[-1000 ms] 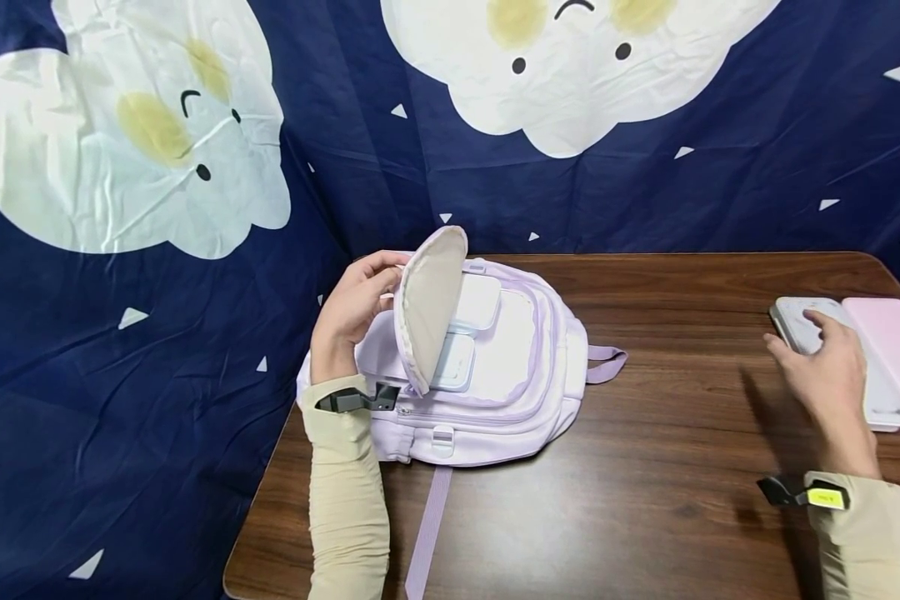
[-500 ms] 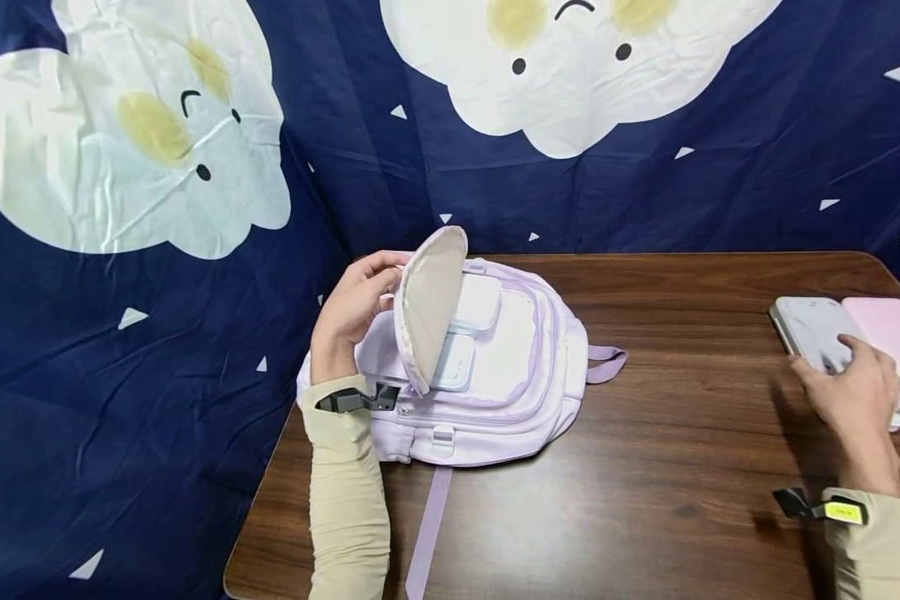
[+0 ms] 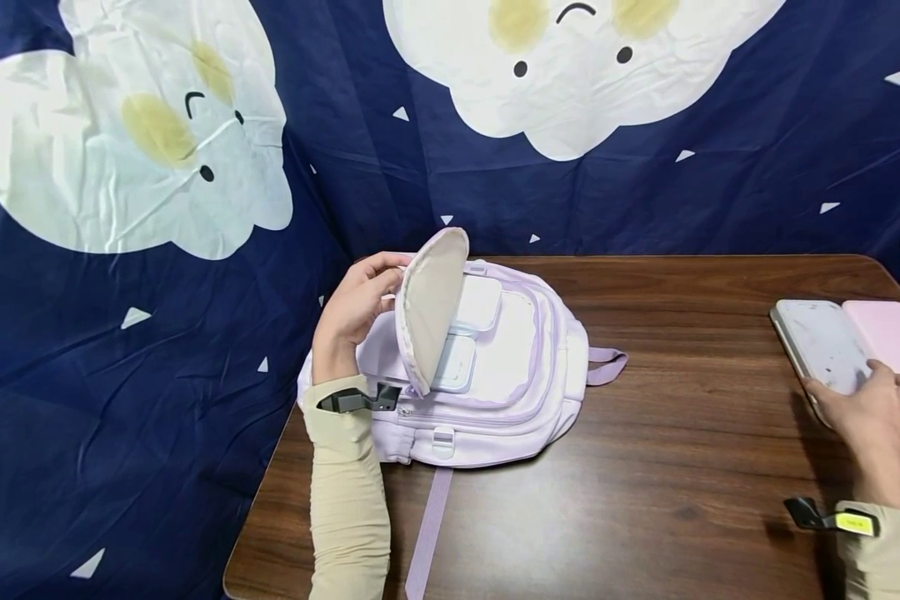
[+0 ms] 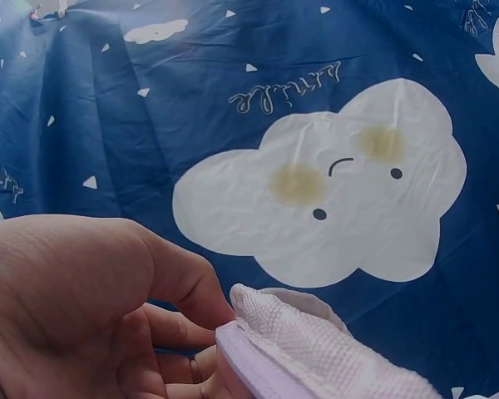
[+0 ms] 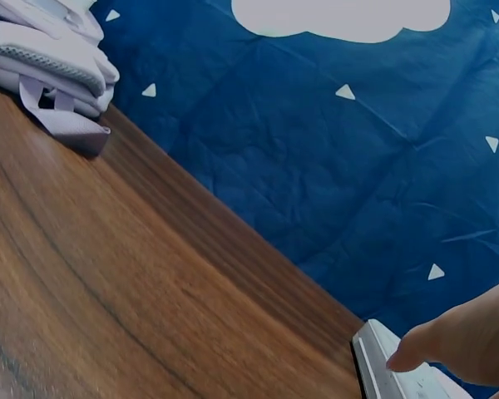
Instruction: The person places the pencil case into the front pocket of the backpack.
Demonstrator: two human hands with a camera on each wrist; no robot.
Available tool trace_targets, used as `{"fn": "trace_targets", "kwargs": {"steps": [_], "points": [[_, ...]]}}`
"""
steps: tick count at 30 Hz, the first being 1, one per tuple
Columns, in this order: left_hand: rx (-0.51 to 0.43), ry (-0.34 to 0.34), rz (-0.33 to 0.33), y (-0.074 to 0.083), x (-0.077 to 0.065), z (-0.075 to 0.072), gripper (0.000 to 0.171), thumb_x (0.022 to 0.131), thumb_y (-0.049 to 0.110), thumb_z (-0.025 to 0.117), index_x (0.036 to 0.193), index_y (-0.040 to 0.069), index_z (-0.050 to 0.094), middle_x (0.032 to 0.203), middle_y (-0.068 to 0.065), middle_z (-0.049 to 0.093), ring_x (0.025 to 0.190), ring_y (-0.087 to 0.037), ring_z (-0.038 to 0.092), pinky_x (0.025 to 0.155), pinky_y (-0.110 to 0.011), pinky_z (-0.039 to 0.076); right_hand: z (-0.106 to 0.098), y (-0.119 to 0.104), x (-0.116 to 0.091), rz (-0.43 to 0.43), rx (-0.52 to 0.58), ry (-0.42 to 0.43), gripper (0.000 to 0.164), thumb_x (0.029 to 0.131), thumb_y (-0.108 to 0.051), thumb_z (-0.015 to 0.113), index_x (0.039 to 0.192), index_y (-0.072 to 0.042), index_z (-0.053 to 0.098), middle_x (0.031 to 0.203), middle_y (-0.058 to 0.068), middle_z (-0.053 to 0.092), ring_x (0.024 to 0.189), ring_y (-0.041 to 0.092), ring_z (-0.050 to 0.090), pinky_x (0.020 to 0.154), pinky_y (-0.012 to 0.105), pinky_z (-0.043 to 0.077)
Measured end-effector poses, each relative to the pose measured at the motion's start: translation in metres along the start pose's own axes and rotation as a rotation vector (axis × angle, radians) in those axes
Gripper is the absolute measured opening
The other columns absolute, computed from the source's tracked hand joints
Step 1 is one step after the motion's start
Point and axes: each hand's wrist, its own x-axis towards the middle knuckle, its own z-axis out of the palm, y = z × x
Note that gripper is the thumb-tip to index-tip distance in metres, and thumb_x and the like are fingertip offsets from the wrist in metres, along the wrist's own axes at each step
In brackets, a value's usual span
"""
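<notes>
A lilac backpack (image 3: pixel 510 392) lies flat on the brown table (image 3: pixel 682 467). My left hand (image 3: pixel 356 308) pinches its beige-lined front flap (image 3: pixel 429 308) and holds it upright. The pocket shows two white boxes (image 3: pixel 476 302), one behind the other. In the left wrist view the fingers (image 4: pixel 91 307) grip the flap's mesh edge (image 4: pixel 308 349). At the far right my right hand (image 3: pixel 877 408) curls over the near end of a grey marbled case (image 3: pixel 821 346). In the right wrist view a fingertip (image 5: pixel 416 353) lies on top of that case (image 5: pixel 382 366).
A pink case (image 3: pixel 888 329) lies against the marbled one at the table's right edge. A backpack strap (image 3: pixel 427 525) trails toward the front edge, and another loop (image 3: pixel 607 362) sticks out to the right. A dark blue cloud-print cloth (image 3: pixel 645 167) hangs behind.
My right hand has slid back along the marbled case from its far part to its near end and curled over it. The left hand and flap have not moved.
</notes>
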Motion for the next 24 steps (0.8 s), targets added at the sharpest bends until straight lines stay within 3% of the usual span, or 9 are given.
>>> {"fn": "trace_targets", "kwargs": {"steps": [11, 18, 24], "points": [[0.018, 0.004, -0.003, 0.002, -0.001, 0.001, 0.022, 0.095, 0.004, 0.047, 0.113, 0.001, 0.058, 0.096, 0.002, 0.061, 0.080, -0.009, 0.058, 0.065, -0.023, 0.053, 0.000, 0.015, 0.000, 0.023, -0.011, -0.064, 0.085, 0.086, -0.038, 0.060, 0.137, 0.015, 0.019, 0.135, 0.052, 0.006, 0.127, 0.065, 0.009, 0.098, 0.072, 0.015], [0.019, 0.002, 0.000, 0.003, 0.000, 0.003, 0.022, 0.095, 0.004, 0.047, 0.113, 0.001, 0.058, 0.098, 0.001, 0.062, 0.081, -0.009, 0.058, 0.065, -0.022, 0.053, -0.003, 0.016, -0.001, 0.058, -0.076, -0.115, 0.097, 0.085, -0.045, 0.059, 0.141, 0.016, 0.009, 0.134, 0.054, 0.005, 0.127, 0.064, 0.011, 0.099, 0.069, 0.021], [0.014, 0.004, 0.002, 0.003, -0.001, 0.004, 0.022, 0.095, 0.004, 0.047, 0.113, 0.000, 0.058, 0.097, 0.001, 0.062, 0.079, -0.009, 0.058, 0.064, -0.022, 0.053, -0.004, 0.016, 0.001, 0.060, -0.139, -0.151, 0.102, 0.083, -0.050, 0.060, 0.140, 0.018, 0.011, 0.130, 0.055, 0.010, 0.122, 0.064, 0.018, 0.095, 0.066, 0.028]]}}
